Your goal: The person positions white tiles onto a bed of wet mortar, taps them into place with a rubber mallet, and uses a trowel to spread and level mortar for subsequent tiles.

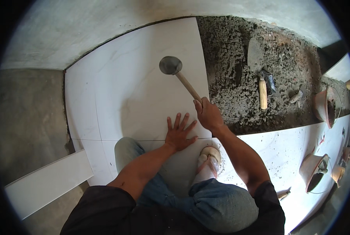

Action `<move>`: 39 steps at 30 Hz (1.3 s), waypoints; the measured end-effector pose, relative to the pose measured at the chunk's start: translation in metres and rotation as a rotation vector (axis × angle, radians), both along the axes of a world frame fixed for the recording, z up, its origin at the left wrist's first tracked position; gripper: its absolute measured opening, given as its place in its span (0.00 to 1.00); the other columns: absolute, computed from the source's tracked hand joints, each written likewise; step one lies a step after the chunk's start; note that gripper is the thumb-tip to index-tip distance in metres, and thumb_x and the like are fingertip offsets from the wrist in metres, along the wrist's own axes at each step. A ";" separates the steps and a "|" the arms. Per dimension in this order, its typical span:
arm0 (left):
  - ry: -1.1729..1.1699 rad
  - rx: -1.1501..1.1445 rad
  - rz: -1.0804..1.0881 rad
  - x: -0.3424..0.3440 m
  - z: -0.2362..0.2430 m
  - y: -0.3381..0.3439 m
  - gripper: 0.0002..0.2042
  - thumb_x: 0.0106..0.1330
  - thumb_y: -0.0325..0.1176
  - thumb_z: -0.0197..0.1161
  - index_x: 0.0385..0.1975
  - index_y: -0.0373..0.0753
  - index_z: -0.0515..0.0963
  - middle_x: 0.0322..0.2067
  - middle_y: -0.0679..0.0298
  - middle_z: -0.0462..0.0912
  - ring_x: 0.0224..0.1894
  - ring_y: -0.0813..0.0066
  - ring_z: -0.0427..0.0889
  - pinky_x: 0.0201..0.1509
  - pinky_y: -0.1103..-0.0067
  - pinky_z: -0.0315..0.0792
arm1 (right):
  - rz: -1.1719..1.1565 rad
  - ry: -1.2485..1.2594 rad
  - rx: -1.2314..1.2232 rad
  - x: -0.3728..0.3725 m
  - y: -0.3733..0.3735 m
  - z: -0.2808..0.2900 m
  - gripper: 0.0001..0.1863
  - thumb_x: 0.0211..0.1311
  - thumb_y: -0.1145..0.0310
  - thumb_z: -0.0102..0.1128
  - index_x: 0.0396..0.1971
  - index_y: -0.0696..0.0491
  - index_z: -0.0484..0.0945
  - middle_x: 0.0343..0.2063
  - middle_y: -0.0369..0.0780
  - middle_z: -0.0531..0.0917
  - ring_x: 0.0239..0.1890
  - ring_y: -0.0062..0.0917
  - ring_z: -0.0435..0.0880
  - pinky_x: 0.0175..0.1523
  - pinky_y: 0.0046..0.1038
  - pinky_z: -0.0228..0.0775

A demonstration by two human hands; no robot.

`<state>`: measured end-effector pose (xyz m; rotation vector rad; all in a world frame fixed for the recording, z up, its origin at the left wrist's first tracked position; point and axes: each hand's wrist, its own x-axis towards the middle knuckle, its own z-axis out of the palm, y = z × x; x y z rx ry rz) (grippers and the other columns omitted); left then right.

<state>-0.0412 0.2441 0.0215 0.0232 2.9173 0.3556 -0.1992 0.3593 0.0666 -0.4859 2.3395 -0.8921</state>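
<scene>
My right hand [210,114] is closed round the wooden handle of a rubber mallet [170,65]. The mallet's dark round head is over a large white marbled floor tile [151,90]; whether it touches the tile I cannot tell. On the same tile, near its front edge, my left hand [179,134] lies flat with fingers spread. To the right of the tile lies a bed of rough grey mortar [226,66]. A trowel [263,92] with a wooden handle rests on that mortar, its blade pointing away from me, with a small black object beside it.
Two buckets, one [325,105] at the mortar's right end and one [313,172] on the tiles, stand at the right. A small tool [296,96] lies on the mortar. A white tile strip [49,182] is at the left. A grey wall [104,27] borders the far side.
</scene>
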 end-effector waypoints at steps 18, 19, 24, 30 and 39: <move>-0.070 -0.037 0.335 -0.018 0.014 -0.103 0.43 0.54 0.68 0.54 0.69 0.55 0.54 0.72 0.61 0.42 0.73 0.50 0.34 0.65 0.36 0.27 | 0.010 0.121 -0.127 0.001 -0.035 -0.007 0.17 0.70 0.56 0.46 0.33 0.58 0.68 0.22 0.58 0.78 0.29 0.58 0.78 0.33 0.52 0.68; -0.124 -0.029 0.346 -0.024 0.019 -0.115 0.44 0.54 0.69 0.53 0.70 0.55 0.53 0.73 0.62 0.40 0.74 0.51 0.33 0.65 0.37 0.26 | 0.038 0.151 -0.044 -0.007 -0.035 -0.013 0.17 0.70 0.57 0.46 0.33 0.57 0.68 0.22 0.58 0.78 0.30 0.58 0.78 0.32 0.51 0.68; -0.133 -0.115 0.594 -0.036 0.016 -0.202 0.45 0.56 0.72 0.47 0.71 0.55 0.48 0.73 0.62 0.36 0.74 0.52 0.29 0.67 0.40 0.25 | -0.030 0.189 -0.066 -0.005 -0.049 -0.002 0.17 0.70 0.57 0.44 0.34 0.58 0.69 0.22 0.56 0.78 0.30 0.57 0.78 0.32 0.50 0.66; -0.181 -0.156 0.809 -0.030 0.018 -0.304 0.45 0.58 0.72 0.43 0.72 0.55 0.45 0.73 0.64 0.32 0.74 0.53 0.27 0.68 0.42 0.27 | 0.034 0.169 0.009 -0.021 -0.065 -0.003 0.21 0.71 0.54 0.42 0.32 0.60 0.70 0.24 0.57 0.78 0.31 0.57 0.78 0.33 0.50 0.67; -0.129 -0.220 0.850 -0.060 0.004 -0.413 0.44 0.58 0.72 0.43 0.72 0.57 0.45 0.73 0.63 0.34 0.74 0.49 0.29 0.68 0.42 0.32 | 0.143 0.191 0.053 -0.068 -0.094 -0.017 0.27 0.73 0.51 0.36 0.35 0.62 0.72 0.25 0.55 0.77 0.28 0.51 0.77 0.33 0.42 0.67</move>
